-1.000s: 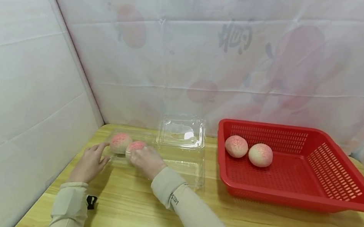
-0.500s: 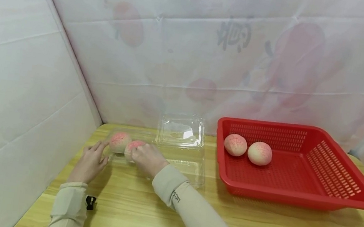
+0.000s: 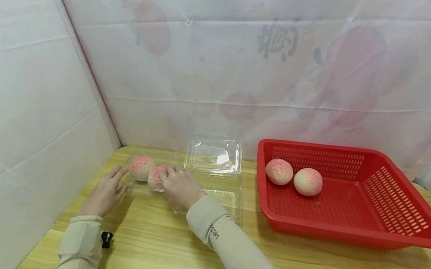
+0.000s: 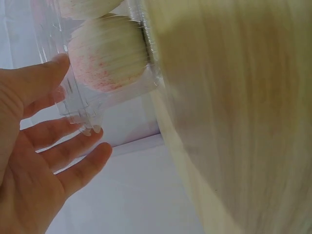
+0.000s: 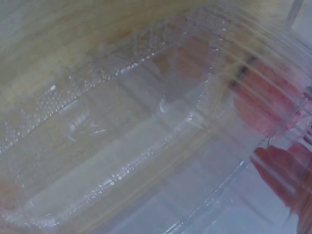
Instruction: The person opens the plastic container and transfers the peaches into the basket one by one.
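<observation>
Two white buns with pink-speckled tops sit side by side in a clear plastic container (image 4: 117, 100) at the left of the head view. My left hand (image 3: 102, 194) is at the container's left end. In the left wrist view its thumb and extended fingers touch or nearly touch the clear edge, beside the left bun (image 3: 142, 168). My right hand (image 3: 182, 187) is at the right bun (image 3: 156, 178), its fingertips by the bun's right side and loosened. Whether they still touch it is hard to tell; the right wrist view is blurred through clear plastic.
A clear plastic lid (image 3: 214, 155) stands tilted up against the back wall, above another clear tray section (image 3: 227, 200). On the right, a red plastic basket (image 3: 358, 235) holds two more buns (image 3: 308, 182). A small black item (image 3: 106, 239) lies beside my left wrist.
My right hand has drawn back slightly to the right, and its fingers have loosened from around the right bun. The left hand has hardly moved.
</observation>
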Motion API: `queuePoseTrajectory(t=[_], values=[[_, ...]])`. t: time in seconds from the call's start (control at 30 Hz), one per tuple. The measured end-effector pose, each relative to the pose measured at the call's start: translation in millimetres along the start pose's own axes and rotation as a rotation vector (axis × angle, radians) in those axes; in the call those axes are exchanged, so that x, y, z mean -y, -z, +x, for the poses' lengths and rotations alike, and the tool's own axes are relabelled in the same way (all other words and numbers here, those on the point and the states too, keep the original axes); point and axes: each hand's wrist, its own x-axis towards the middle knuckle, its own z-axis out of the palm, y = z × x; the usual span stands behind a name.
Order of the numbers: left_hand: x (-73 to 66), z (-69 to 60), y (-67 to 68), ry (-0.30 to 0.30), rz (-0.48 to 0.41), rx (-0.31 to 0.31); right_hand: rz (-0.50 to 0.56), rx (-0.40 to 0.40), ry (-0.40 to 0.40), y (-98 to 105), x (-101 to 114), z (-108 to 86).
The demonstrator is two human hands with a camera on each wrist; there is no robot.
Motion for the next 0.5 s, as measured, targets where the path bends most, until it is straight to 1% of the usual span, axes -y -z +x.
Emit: queuePoseTrajectory(t=[0.1, 0.2, 0.3, 0.4, 0.5], values=[[1.2, 0.5, -0.7, -0.030, 0.002, -0.031, -0.022, 0.000, 0.008, 0.3, 0.2, -0.2], [0.8, 1.7, -1.7, -0.037, 0.013, -0.048, -0.045, -0.003, 0.020, 0.4, 0.2, 0.1], [-0.8, 2.4, -2.2, -0.027, 0.038, -0.058, -0.056, 0.011, 0.024, 1.0, 0.7, 1.0], [-3.4, 2.5, -2.3, -0.010, 0.060, -0.057, -0.045, 0.050, 0.020, 3.2, 2.7, 1.5], [-6.4, 2.8, -2.1, 0.002, 0.082, -0.056, -0.039, 0.064, 0.013, 4.7, 4.7, 2.2]])
